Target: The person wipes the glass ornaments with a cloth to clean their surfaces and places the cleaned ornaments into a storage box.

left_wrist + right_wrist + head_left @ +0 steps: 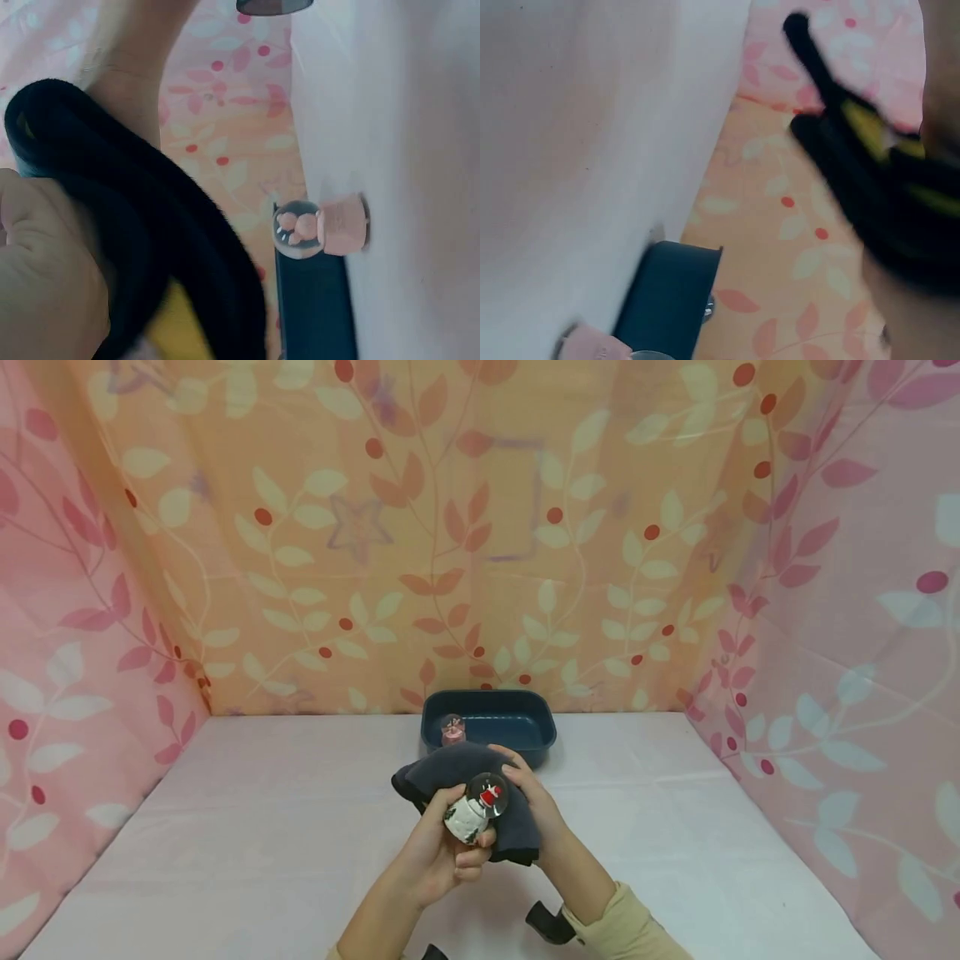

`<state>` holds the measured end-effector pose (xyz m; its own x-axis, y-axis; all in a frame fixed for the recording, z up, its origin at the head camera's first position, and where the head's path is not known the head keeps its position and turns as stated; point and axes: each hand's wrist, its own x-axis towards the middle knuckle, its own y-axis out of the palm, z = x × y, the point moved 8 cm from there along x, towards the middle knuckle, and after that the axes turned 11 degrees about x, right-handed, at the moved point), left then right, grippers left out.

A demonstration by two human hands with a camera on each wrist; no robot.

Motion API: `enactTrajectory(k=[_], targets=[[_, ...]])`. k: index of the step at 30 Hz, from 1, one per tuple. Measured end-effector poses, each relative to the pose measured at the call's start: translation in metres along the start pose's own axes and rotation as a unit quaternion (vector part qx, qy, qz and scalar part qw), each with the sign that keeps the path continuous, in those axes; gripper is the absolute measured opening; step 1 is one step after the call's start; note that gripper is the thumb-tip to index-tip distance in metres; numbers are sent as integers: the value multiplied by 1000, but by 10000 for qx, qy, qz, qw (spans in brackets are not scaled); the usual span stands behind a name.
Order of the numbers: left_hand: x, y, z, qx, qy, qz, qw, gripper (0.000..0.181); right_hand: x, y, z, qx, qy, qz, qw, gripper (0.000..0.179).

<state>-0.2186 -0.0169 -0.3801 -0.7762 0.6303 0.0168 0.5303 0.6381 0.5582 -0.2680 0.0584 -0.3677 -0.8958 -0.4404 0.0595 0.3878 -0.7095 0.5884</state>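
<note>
My left hand [438, 860] grips a snow globe [471, 814] with a white base and a small red figure inside its clear ball. A folded dark cloth [465, 764] lies behind and beside that globe, held by my right hand [536, 793] with its fingers close to the ball. Both wrist views show the dark cloth [202, 217] with yellow on its inner side. In the left wrist view, a pink snow globe [341, 225] stands on the table in front of a dark blue bin [319, 307]; cloth partly covers the pink globe [453, 731] in the head view.
The dark blue bin [517, 747] sits near the back edge of the white-covered table [262, 827]. In the right wrist view, a small shiny thing [709, 307] shows at the bin's rim, too small to tell. Patterned curtains [525, 568] enclose the back and sides.
</note>
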Motion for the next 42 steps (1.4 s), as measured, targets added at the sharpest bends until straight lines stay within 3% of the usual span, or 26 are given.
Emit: enactTrajectory(k=[3, 8, 10, 13, 16, 19, 22, 24, 26, 28, 29, 30, 31, 35, 36, 37, 39, 40, 42], targets=[[0, -5, -1, 159, -90, -589, 9981, 33, -1, -6, 3, -66, -319, -434, 9985, 42], [0, -11, -6, 646, 56, -1137, 9914, 30, -4, -11, 7, -77, -633, -888, 9940, 42], [-1, -15, -8, 1031, 125, -1496, 9833, 33, -5, -12, 8, 1, -707, -956, 9929, 41], [-3, -23, -12, 1646, 209, -2116, 9632, 43, -6, -13, 9, 133, -791, -1012, 9916, 39], [-4, -28, -16, 1917, 359, -2530, 9476, 54, -7, -15, 11, 122, -878, -1088, 9901, 37], [-4, -31, -17, 1856, 489, -2573, 9471, 61, -8, -16, 17, 5, -1113, -1185, 9867, 36], [-2, -30, -15, 1757, 452, -2426, 9530, 62, -12, -15, 28, -315, -1595, -1257, 9787, 36], [-1, -30, -12, 1667, 346, -2326, 9576, 62, -16, -13, 35, -645, -2001, -1313, 9688, 38], [-1, -28, -11, 1592, 255, -2248, 9610, 63, -21, -9, 43, -1174, -2527, -1298, 9516, 39], [-1, -27, -10, 1533, 192, -2165, 9640, 62, -28, 0, 50, -1957, -3168, -1162, 9208, 40], [-1, -26, -10, 1494, 179, -2115, 9657, 60, -32, 6, 52, -2353, -3549, -981, 8995, 40], [-1, -24, -10, 1477, 185, -2047, 9674, 59, -36, 13, 54, -2779, -3974, -759, 8712, 40], [-1, -22, -10, 1460, 187, -1962, 9695, 59, -40, 21, 55, -3222, -4402, -517, 8365, 37], [-2, -17, -11, 1412, 177, -1657, 9759, 57, -53, 48, 46, -4562, -5723, 579, 6789, 24], [-2, -16, -11, 1414, 174, -1580, 9771, 57, -54, 52, 43, -4791, -5933, 743, 6426, 23], [-2, -14, -10, 1415, 153, -1497, 9784, 57, -55, 54, 40, -4958, -6087, 886, 6130, 23], [-3, -12, -9, 1393, 87, -1371, 9807, 56, -55, 56, 36, -5123, -6302, 1094, 5731, 21], [-3, -11, -9, 1367, 54, -1307, 9819, 55, -54, 56, 35, -5128, -6375, 1166, 5631, 21], [-3, -9, -7, 1275, -21, -1194, 9846, 54, -53, 55, 35, -5020, -6503, 1306, 5550, 20]])
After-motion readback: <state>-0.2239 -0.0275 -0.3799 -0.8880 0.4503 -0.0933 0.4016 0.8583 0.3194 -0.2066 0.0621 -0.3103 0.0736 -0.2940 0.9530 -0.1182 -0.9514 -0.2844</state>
